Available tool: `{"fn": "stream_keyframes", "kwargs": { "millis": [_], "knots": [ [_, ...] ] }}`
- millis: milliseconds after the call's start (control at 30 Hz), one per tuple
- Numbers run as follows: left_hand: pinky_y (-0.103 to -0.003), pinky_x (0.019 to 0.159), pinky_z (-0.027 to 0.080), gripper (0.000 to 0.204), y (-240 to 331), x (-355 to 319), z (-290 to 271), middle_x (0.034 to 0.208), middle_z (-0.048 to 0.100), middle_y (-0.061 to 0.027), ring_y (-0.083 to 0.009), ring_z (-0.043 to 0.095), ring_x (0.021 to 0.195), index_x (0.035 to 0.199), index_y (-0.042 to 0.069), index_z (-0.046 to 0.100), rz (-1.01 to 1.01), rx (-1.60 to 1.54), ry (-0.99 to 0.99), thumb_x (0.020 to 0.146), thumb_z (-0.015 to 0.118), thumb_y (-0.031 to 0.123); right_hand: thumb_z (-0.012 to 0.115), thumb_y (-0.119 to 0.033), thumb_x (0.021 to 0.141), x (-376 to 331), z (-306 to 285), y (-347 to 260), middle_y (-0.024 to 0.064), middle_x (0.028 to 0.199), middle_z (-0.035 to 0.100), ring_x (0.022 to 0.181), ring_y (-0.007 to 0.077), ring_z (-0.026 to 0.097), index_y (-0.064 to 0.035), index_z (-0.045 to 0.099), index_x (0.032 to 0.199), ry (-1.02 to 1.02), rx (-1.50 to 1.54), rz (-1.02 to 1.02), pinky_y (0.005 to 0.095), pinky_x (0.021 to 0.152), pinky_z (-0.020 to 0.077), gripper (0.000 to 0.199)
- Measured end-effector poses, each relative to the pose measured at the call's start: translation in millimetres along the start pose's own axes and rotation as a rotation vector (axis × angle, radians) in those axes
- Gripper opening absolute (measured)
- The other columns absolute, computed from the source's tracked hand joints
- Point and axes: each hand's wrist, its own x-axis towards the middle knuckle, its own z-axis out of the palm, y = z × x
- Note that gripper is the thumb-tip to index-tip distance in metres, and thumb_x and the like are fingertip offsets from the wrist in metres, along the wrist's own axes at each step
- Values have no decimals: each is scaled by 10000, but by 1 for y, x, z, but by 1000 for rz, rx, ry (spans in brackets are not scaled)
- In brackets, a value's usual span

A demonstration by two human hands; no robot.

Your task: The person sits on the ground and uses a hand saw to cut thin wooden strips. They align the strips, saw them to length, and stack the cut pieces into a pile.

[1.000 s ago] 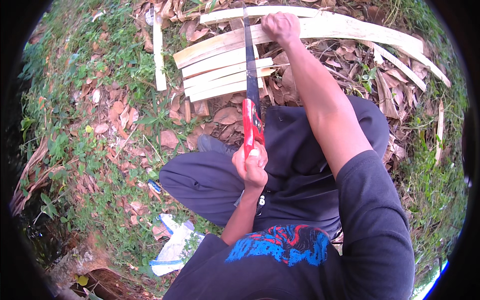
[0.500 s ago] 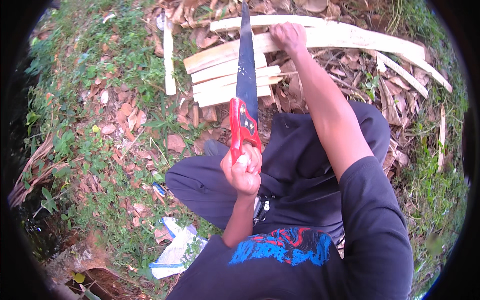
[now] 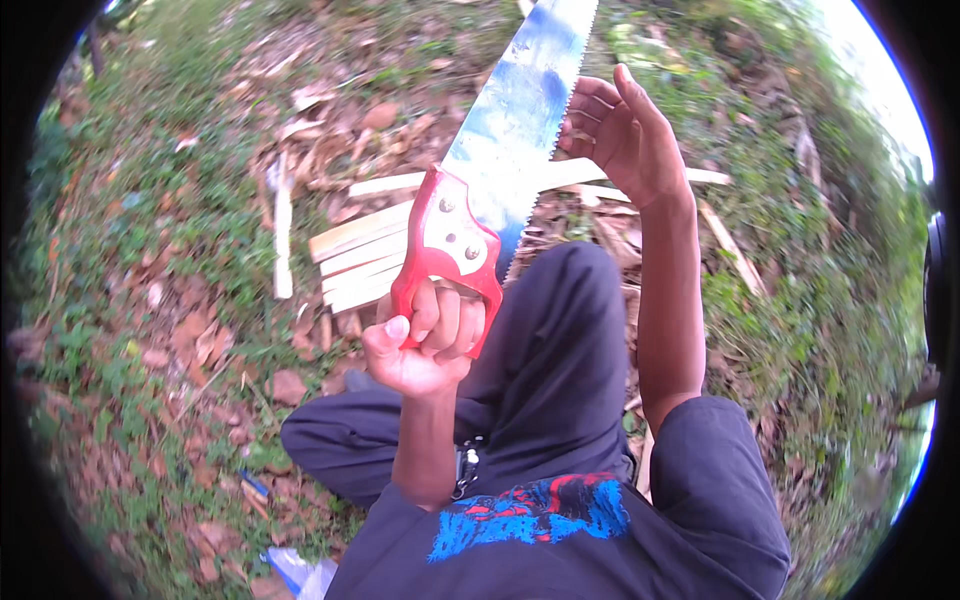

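Note:
My left hand (image 3: 425,340) grips the red handle (image 3: 445,255) of a hand saw. Its steel blade (image 3: 520,110) slants up and to the right, raised off the ground, teeth on the right edge. My right hand (image 3: 620,130) is lifted beside the blade near its teeth, fingers spread and curled, holding nothing; whether it touches the blade I cannot tell. Behind the saw, several pale split wooden slats (image 3: 355,255) lie on the ground in a loose bundle.
I sit cross-legged in dark trousers (image 3: 545,370) on grass strewn with dry leaves (image 3: 200,340). A single pale stick (image 3: 283,235) lies left of the slats. More thin sticks (image 3: 735,255) lie at the right. A white and blue scrap (image 3: 300,570) lies near my left knee.
The saw has been lifted off the slats and tilted up to the right. My right hand has let go of the slats and risen beside the blade. The view has tilted upward.

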Motion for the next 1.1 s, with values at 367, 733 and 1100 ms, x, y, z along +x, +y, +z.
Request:
{"fn": "stream_keyframes", "kwargs": {
  "millis": [367, 733, 1100],
  "knots": [
    [-281, 414, 257, 245, -132, -13, 110, 483, 316, 32, -92, 238, 362, 622, 129, 342, -513, -435, -332, 813, 434, 251, 602, -134, 942, -292, 3, -149, 18, 822, 639, 718, 110, 622, -44, 599, 1005, 474, -364, -459, 276, 681, 522, 109],
    [-276, 402, 232, 245, -138, -32, 119, 484, 311, 37, -87, 231, 364, 623, 125, 350, -633, -396, -281, 801, 456, 255, 685, -139, 888, -316, -1, -128, 6, 813, 641, 719, 74, 597, -53, 641, 913, 670, -359, -538, 219, 696, 492, 100],
    [-277, 431, 253, 237, -130, -27, 114, 498, 319, 42, -84, 234, 368, 650, 126, 363, -630, -403, -283, 806, 445, 284, 649, -109, 909, -313, -8, -121, 16, 807, 638, 696, 85, 608, -35, 625, 916, 661, -340, -544, 216, 671, 506, 78]
  ]
}}
